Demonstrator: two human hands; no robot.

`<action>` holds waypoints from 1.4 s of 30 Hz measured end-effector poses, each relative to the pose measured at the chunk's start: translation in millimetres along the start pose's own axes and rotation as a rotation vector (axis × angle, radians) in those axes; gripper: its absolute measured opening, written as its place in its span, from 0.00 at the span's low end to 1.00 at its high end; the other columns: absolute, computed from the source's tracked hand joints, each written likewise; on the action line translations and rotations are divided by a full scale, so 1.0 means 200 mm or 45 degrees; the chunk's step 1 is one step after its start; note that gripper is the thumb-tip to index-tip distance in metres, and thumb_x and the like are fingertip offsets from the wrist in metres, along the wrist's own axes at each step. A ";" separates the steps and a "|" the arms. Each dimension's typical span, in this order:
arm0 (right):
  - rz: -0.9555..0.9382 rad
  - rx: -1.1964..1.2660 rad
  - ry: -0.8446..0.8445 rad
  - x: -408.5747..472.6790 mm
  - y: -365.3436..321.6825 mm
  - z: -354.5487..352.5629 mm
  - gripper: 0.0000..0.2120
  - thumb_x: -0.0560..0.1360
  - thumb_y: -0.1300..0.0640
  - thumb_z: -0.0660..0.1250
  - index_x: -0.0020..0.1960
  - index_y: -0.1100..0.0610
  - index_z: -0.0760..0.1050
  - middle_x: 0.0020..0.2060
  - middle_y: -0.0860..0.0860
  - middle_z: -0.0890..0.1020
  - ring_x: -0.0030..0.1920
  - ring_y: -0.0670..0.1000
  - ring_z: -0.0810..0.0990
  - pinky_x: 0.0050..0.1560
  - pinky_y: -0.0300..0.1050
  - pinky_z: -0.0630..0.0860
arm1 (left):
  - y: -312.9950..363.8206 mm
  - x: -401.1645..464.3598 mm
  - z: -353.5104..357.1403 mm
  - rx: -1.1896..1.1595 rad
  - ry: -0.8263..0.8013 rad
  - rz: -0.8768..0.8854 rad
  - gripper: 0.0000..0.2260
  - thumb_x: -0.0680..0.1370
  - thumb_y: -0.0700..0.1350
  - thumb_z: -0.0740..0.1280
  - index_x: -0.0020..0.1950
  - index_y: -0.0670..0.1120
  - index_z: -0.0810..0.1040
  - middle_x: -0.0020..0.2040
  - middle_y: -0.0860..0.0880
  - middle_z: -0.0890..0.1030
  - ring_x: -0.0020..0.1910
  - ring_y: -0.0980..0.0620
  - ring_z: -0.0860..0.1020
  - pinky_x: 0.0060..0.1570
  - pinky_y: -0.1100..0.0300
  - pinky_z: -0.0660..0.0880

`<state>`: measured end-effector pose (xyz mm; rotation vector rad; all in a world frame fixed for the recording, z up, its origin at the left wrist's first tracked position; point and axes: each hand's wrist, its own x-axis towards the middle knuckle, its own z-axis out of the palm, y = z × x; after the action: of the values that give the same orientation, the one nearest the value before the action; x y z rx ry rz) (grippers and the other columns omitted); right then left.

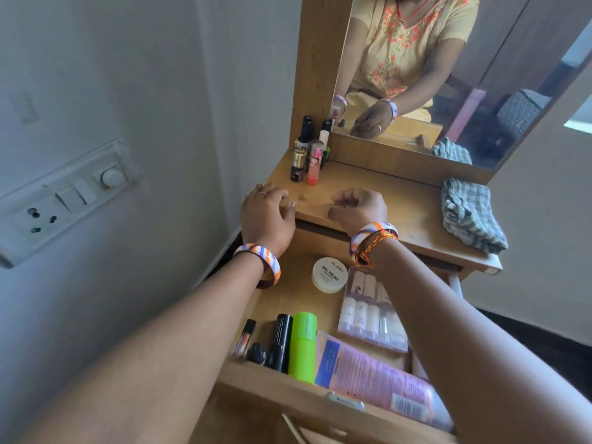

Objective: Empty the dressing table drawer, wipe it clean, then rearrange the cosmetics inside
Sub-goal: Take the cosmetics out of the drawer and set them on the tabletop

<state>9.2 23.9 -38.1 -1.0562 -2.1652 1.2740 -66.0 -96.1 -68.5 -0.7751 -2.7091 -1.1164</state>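
Reaching over the open drawer (288,376), we rest our left hand (266,216) and right hand (358,209) on the dressing table top (400,203), fingers curled; whether they pinch anything we cannot tell. Inside the drawer lie a nail polish remover tub (330,274), a green tube (302,346) and a pink tube (374,376). Beyond the drawer, lipsticks and bottles (309,152) stand at the top's back-left corner, a checked cloth (471,213) at its right.

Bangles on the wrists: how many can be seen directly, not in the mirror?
2: one striped bangle on the left wrist, one striped bangle on the right wrist beside a red thread band. None seems hidden.
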 end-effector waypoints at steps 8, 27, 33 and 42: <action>-0.224 -0.398 -0.491 -0.31 0.15 0.00 0.11 0.68 0.65 0.71 0.50 0.58 0.81 0.40 0.50 0.82 0.35 0.44 0.77 0.38 0.32 0.75 | -0.01 -0.22 -0.09 0.051 -0.078 0.270 0.06 0.75 0.39 0.65 0.49 0.41 0.81 0.55 0.45 0.79 0.55 0.45 0.75 0.51 0.58 0.70; -0.502 -0.613 -0.936 -0.61 0.20 0.12 0.17 0.72 0.58 0.70 0.60 0.59 0.78 0.56 0.56 0.82 0.57 0.56 0.79 0.60 0.46 0.75 | 0.13 -0.37 -0.23 1.334 -1.209 0.588 0.11 0.73 0.34 0.65 0.55 0.36 0.78 0.39 0.44 0.74 0.38 0.46 0.74 0.50 0.53 0.78; -0.402 -0.389 -0.916 -0.55 0.25 -0.02 0.13 0.73 0.62 0.69 0.57 0.63 0.79 0.52 0.58 0.83 0.50 0.53 0.82 0.58 0.44 0.77 | 0.12 -0.41 -0.16 1.400 -1.190 0.551 0.17 0.74 0.40 0.68 0.63 0.41 0.75 0.60 0.43 0.78 0.56 0.42 0.78 0.56 0.50 0.77; -0.007 0.087 -0.782 -0.50 0.36 -0.12 0.05 0.74 0.64 0.68 0.43 0.55 0.78 0.40 0.54 0.82 0.44 0.50 0.78 0.47 0.38 0.77 | 0.08 -0.53 -0.07 1.635 -1.221 0.674 0.14 0.77 0.42 0.62 0.61 0.43 0.75 0.61 0.46 0.78 0.59 0.46 0.78 0.55 0.57 0.75</action>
<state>116.2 -18.8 -86.2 -0.6827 -2.5166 1.8369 31.1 -140.0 -79.4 -1.7038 -2.5918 1.3007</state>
